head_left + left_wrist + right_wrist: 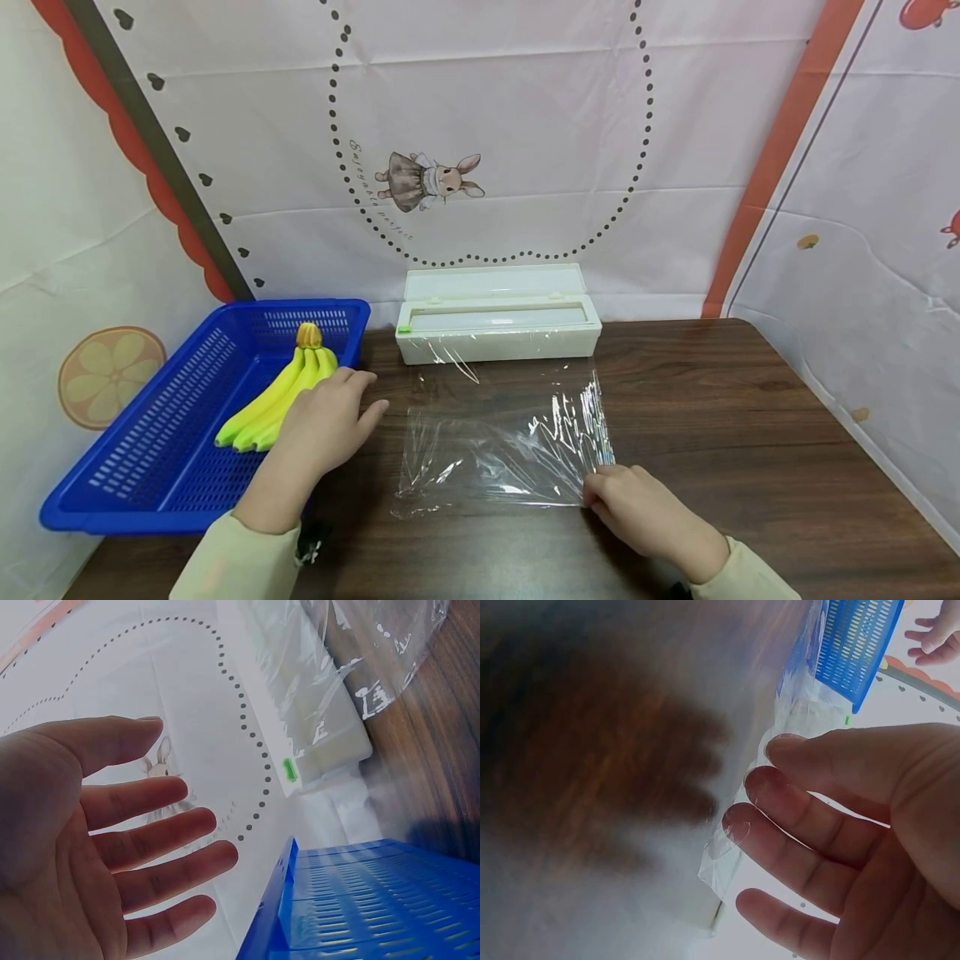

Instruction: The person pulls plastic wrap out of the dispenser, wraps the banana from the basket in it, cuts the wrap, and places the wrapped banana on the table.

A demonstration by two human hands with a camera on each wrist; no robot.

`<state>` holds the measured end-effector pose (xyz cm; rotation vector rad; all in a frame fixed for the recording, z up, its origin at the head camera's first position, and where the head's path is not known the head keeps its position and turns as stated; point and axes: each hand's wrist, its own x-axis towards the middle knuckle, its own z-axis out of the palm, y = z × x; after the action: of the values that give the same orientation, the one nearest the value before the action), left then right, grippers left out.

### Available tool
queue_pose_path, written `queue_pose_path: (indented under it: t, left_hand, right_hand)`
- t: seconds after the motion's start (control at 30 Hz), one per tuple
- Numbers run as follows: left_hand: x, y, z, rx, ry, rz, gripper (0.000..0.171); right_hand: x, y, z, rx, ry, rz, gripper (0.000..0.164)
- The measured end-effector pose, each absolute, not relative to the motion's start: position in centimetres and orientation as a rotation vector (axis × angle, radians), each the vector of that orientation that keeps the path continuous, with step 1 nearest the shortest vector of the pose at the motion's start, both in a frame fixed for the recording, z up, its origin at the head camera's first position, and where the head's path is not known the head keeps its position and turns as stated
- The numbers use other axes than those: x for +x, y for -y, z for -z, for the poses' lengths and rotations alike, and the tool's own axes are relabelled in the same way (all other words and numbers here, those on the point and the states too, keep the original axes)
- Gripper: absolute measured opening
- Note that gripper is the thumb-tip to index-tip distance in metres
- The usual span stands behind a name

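A clear sheet of plastic wrap (495, 450) stretches over the table from the white wrap dispenser box (498, 343), whose lid stands raised. My right hand (648, 517) pinches the near right corner of the wrap between thumb and fingertips; the right wrist view shows the film's edge at those fingertips (739, 817). My left hand (326, 425) hovers by the right side of the blue basket (135, 521), in front of the bananas (281, 400). Its fingers are spread and hold nothing, as the left wrist view shows.
The basket takes up the left of the brown wooden table (720, 417). Behind the table hangs a white printed cloth (525, 150) with a rabbit picture, and more cloth covers both sides. A green slider tab (289, 769) marks the dispenser's left end.
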<state>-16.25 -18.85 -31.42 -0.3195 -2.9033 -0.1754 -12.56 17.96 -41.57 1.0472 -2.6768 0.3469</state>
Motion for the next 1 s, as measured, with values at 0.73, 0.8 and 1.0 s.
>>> queue_pose_path:
  t: [0.73,0.8,1.0]
  left_hand:
    - [-17.1,19.8,30.2,-0.265,2.919,0.151,0.046]
    - [-17.2,19.9,30.0,-0.266,2.915,0.15,0.046]
    - [-17.3,20.2,29.6,-0.274,2.899,0.165,0.044]
  right_hand:
    - [-12.5,-18.1,41.6,1.052,2.685,-0.355,0.019]
    - [-12.5,-18.1,41.6,1.05,2.686,-0.354,0.019]
    - [-12.5,-18.1,41.5,1.041,2.695,-0.355,0.018]
